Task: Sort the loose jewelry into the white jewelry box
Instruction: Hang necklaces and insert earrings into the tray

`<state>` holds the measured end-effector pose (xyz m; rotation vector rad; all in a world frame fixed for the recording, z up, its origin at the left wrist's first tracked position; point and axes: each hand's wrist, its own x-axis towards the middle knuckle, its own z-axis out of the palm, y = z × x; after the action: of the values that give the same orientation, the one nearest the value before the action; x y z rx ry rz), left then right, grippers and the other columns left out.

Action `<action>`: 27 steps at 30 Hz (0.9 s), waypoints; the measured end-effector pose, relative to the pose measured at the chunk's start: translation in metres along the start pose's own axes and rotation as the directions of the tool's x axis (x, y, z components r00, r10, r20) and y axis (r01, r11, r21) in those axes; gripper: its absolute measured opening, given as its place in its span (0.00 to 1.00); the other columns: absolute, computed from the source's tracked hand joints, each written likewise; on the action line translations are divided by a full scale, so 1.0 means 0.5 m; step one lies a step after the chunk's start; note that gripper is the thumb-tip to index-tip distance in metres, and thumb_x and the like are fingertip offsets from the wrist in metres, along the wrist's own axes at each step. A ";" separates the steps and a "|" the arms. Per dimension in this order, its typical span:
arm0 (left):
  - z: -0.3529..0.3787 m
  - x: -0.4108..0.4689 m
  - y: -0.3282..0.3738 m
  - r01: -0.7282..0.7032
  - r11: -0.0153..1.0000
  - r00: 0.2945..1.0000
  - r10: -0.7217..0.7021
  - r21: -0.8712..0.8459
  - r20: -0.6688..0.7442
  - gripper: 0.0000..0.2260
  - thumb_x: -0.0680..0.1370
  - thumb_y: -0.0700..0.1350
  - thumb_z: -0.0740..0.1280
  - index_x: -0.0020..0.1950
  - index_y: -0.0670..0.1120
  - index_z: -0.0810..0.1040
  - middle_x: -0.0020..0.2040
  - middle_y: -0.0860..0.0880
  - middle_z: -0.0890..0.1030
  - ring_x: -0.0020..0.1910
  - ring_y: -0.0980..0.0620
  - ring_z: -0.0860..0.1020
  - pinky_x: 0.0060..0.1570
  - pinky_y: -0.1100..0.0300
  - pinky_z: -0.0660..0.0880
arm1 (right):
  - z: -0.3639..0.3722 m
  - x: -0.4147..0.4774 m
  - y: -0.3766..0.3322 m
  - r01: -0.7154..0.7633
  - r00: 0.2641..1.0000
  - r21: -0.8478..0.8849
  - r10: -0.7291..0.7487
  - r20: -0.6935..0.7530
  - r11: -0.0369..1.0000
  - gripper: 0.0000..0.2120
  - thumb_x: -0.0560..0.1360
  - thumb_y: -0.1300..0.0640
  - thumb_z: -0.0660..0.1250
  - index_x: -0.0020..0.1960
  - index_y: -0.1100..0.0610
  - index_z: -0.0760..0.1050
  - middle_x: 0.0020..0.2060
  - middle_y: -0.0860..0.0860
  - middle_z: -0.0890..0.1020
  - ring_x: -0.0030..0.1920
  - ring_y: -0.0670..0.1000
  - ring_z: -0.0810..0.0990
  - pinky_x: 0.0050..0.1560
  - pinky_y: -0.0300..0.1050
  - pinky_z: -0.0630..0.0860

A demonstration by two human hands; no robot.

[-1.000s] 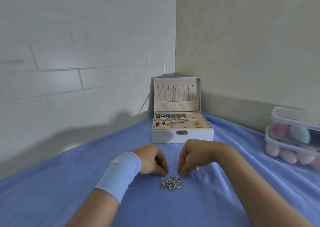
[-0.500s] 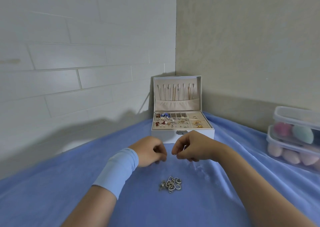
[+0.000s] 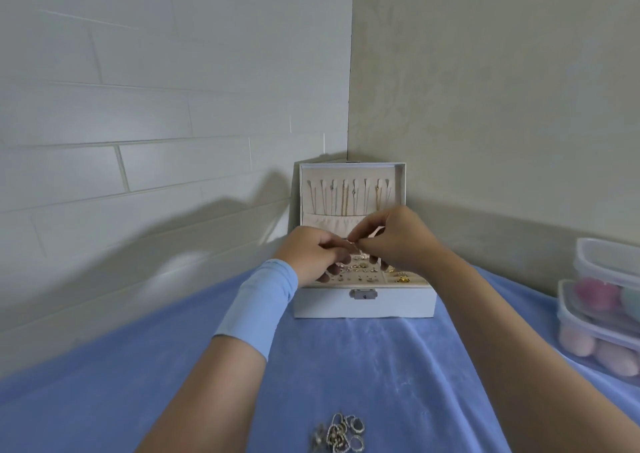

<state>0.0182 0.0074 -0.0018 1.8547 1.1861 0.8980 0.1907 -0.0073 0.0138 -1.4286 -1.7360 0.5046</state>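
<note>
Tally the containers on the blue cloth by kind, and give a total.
White jewelry box, lid open: 1
Clear plastic tubs, stacked at the right edge: 2
Total: 3
The loose jewelry pile near the front is not a container, so it is left out.

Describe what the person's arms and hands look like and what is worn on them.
Both forearms are bare, with no sleeves in view. The left wrist wears a wide light blue wristband, a plain soft cuff with no markings visible. The left hand and right hand are ungloved; no watch shows, and whether any rings are worn cannot be made out.
</note>
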 end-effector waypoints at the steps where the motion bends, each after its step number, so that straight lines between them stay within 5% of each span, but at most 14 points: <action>1: -0.003 0.012 -0.002 -0.006 1.000 1.000 0.006 -0.013 -0.007 0.08 0.78 0.38 0.67 0.48 0.47 0.85 0.39 0.52 0.84 0.32 0.56 0.78 0.31 0.63 0.74 | 0.001 0.012 0.002 0.033 0.999 -0.029 -0.034 -0.018 0.999 0.08 0.72 0.65 0.71 0.42 0.54 0.85 0.28 0.45 0.82 0.23 0.45 0.76 0.24 0.41 0.74; 3: -0.008 0.038 -0.010 -0.023 1.000 0.999 0.023 -0.004 -0.025 0.08 0.78 0.39 0.67 0.47 0.48 0.86 0.39 0.48 0.85 0.33 0.52 0.78 0.33 0.60 0.74 | 0.004 0.035 0.009 0.095 0.994 -0.071 -0.098 -0.047 0.993 0.10 0.72 0.65 0.71 0.45 0.50 0.85 0.35 0.45 0.84 0.26 0.45 0.78 0.29 0.46 0.80; 7: -0.014 0.078 -0.028 -0.050 0.998 0.998 0.051 0.030 -0.045 0.07 0.77 0.44 0.68 0.43 0.50 0.86 0.44 0.41 0.85 0.35 0.52 0.77 0.38 0.55 0.75 | 0.013 0.070 0.029 0.141 0.985 -0.113 -0.151 -0.082 0.983 0.06 0.73 0.62 0.74 0.48 0.53 0.86 0.35 0.44 0.83 0.29 0.37 0.78 0.34 0.31 0.76; 10: -0.020 0.096 -0.035 -0.065 0.996 0.996 0.068 0.054 -0.053 0.08 0.77 0.44 0.68 0.42 0.48 0.86 0.39 0.44 0.85 0.30 0.57 0.75 0.35 0.60 0.73 | 0.015 0.084 0.041 0.121 0.992 0.013 -0.121 -0.026 0.993 0.04 0.73 0.60 0.76 0.45 0.52 0.86 0.37 0.54 0.85 0.29 0.51 0.80 0.33 0.46 0.81; 13: -0.022 0.104 -0.042 -0.058 0.997 0.996 0.061 0.042 -0.062 0.09 0.78 0.42 0.67 0.40 0.47 0.85 0.29 0.52 0.80 0.25 0.61 0.73 0.31 0.65 0.71 | 0.023 0.092 0.051 0.104 0.994 0.109 -0.107 0.018 0.989 0.05 0.73 0.61 0.76 0.45 0.52 0.87 0.34 0.55 0.85 0.39 0.63 0.83 0.34 0.54 0.81; 16: -0.018 0.109 -0.049 -0.070 0.997 0.993 0.072 0.023 -0.097 0.08 0.77 0.42 0.67 0.41 0.48 0.85 0.32 0.54 0.82 0.28 0.61 0.75 0.31 0.65 0.71 | 0.030 0.095 0.055 0.112 0.994 0.167 -0.113 -0.005 0.980 0.04 0.74 0.62 0.75 0.46 0.54 0.87 0.33 0.52 0.85 0.35 0.60 0.83 0.32 0.51 0.80; 19: -0.012 0.113 -0.058 -0.082 0.997 0.989 0.081 0.002 -0.126 0.07 0.78 0.44 0.68 0.46 0.50 0.85 0.42 0.50 0.86 0.30 0.61 0.77 0.32 0.66 0.71 | 0.033 0.098 0.067 0.099 0.993 0.169 -0.085 -0.087 0.981 0.03 0.74 0.61 0.76 0.47 0.56 0.86 0.29 0.47 0.83 0.26 0.45 0.78 0.28 0.39 0.75; 27: -0.013 0.112 -0.085 -0.052 0.987 0.980 0.080 0.151 -0.185 0.04 0.77 0.44 0.69 0.46 0.52 0.83 0.42 0.54 0.84 0.37 0.57 0.79 0.46 0.62 0.77 | 0.056 0.105 0.118 -0.007 1.000 -0.313 0.005 -0.008 0.950 0.03 0.73 0.55 0.76 0.42 0.48 0.85 0.39 0.42 0.85 0.42 0.42 0.81 0.46 0.42 0.80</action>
<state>0.0134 0.0734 -0.0261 1.9686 1.3441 1.0704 0.2037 0.0639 -0.0286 -1.6519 -1.8670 0.2310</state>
